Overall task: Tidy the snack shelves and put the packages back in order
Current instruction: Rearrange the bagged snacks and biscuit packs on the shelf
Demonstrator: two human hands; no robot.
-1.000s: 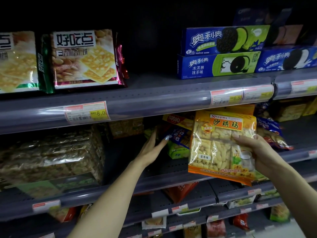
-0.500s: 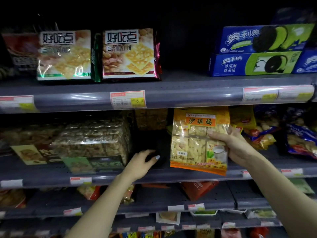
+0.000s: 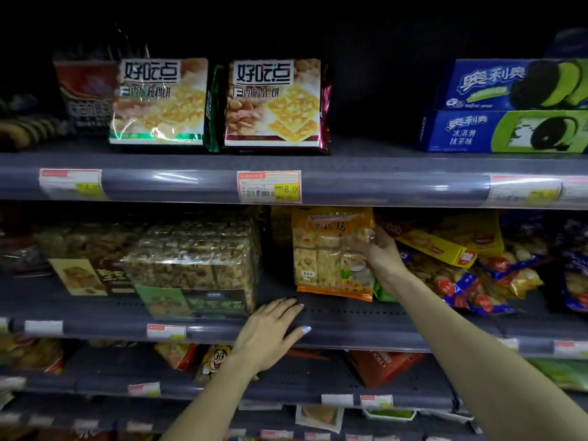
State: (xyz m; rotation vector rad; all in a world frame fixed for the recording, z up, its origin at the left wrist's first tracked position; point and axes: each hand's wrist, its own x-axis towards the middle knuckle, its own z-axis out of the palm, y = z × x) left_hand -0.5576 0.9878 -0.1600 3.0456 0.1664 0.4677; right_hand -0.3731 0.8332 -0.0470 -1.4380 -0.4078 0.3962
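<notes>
Right now we are partway through setting one package back on the middle shelf [image 3: 350,316] of a dim snack aisle. Our right hand [image 3: 380,254] grips an orange bag of rice-puff squares [image 3: 331,253] by its right edge, fingers curled over the front. The bag stands upright, its bottom edge at or just above the shelf deck; we cannot tell whether it has touched down. It sits in a gap between a large clear block of nut brittle [image 3: 197,259] on the left and a jumble of yellow and blue biscuit packs [image 3: 451,259] on the right.

Our left hand [image 3: 270,332] holds nothing. It rests flat and relaxed, fingers loosely spread, on the front lip of the same shelf, just below the gap and beside the brittle block.

On the shelf above, two cracker bags [image 3: 219,103] stand side by side facing forward, with blue cookie boxes [image 3: 509,106] stacked well to their right. Lower shelves hold more packets, too dark to make out.

We judge the next move to be seating the orange bag squarely in the gap, label outward, then letting go. The leaning packs on the right look likely to slide against it, so they probably need straightening next.
</notes>
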